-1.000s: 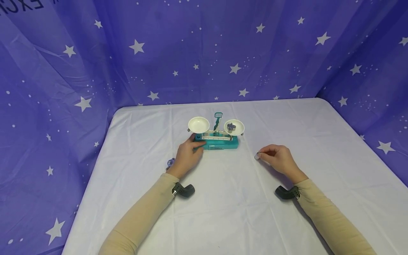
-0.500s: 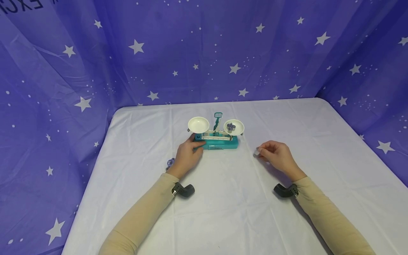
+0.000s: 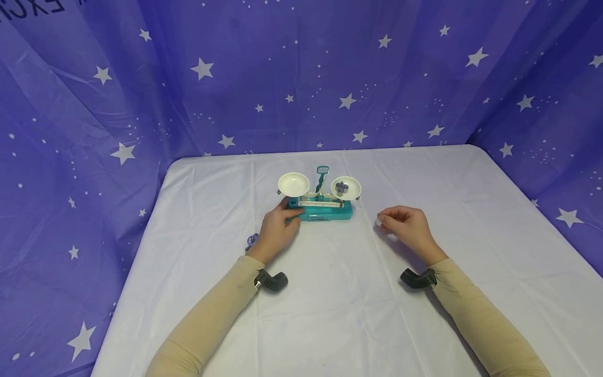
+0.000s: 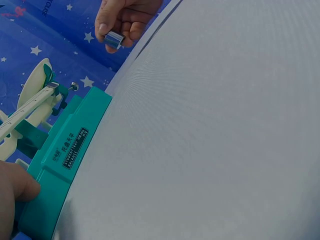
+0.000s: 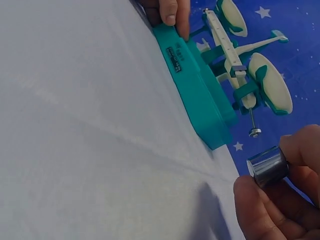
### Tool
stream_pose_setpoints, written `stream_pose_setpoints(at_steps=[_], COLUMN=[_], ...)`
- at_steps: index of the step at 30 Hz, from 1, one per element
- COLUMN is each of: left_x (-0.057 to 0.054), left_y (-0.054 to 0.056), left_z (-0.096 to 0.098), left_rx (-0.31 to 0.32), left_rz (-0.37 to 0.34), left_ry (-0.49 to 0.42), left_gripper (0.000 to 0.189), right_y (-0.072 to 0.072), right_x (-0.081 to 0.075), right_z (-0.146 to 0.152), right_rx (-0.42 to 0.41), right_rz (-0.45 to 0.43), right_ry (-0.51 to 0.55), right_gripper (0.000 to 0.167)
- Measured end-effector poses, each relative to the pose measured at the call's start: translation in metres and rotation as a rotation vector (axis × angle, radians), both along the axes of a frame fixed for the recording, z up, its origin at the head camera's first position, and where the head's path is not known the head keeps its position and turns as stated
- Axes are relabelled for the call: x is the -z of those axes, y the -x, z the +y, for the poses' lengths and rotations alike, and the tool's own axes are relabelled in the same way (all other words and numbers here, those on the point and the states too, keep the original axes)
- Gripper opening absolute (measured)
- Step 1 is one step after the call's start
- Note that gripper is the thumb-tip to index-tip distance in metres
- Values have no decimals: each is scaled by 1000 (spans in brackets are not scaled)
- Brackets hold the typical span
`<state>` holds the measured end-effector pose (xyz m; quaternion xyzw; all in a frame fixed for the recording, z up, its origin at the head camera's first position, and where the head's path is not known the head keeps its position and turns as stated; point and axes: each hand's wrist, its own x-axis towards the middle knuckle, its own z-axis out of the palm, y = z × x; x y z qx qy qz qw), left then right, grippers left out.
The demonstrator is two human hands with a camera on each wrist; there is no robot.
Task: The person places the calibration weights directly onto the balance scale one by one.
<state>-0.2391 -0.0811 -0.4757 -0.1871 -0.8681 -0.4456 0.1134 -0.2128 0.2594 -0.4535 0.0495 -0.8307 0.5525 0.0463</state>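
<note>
Against a second ago, my right hand [image 3: 407, 228] sits slightly farther away over the cloth [image 3: 330, 293], metal weight [image 5: 269, 166] with it. My left hand [image 3: 278, 230] and the scale [image 3: 325, 210] hold the same spots.

Right hand: thumb and fingers pinch the weight, a shiny cylinder. It hangs off the cloth, to the right of the scale and a little nearer me, well apart from it. One flat end shows, tilted rather than level.

Left hand: thumb on the near side of the green base, gripping its left end; fingers on the far side partly hidden, so I cannot tell how they all lie.

On the scale: left dish [image 3: 293, 185], right dish [image 3: 354, 189], a cluster of small dark metal pieces [image 3: 341, 187] in the right one. More small pieces [image 3: 253, 240] lie just left of my left wrist.

Handling, as I judge it: polished metal could slip, so keep the pinch firm. Turn the flat end level before lowering it onto anything. Keep my right sleeve and wrist camera off the dishes. Left hand should only steady the base; a push there could set the dishes swinging.
</note>
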Motion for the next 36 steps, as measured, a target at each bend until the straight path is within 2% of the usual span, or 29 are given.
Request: stream_pose_setpoints(at_steps=[7, 12, 24, 36], left_x=[1, 3, 1, 0], left_y=[0, 0, -1, -1], left_z=[-1, -1, 0, 0], left_rx=[3, 6, -3, -1], left_rz=[4, 1, -4, 5], left_ry=[-8, -6, 4, 5], left_gripper=[29, 29, 29, 29], right_y=[3, 8, 23, 37], right_x=[-6, -15, -50, -66], right_z=[-6, -9, -21, -33], right_rx=[49, 38, -16, -8], right_rz=[-41, -43, 47, 72], right_ry=[32, 74, 214, 133], right_gripper=[27, 27, 13, 11])
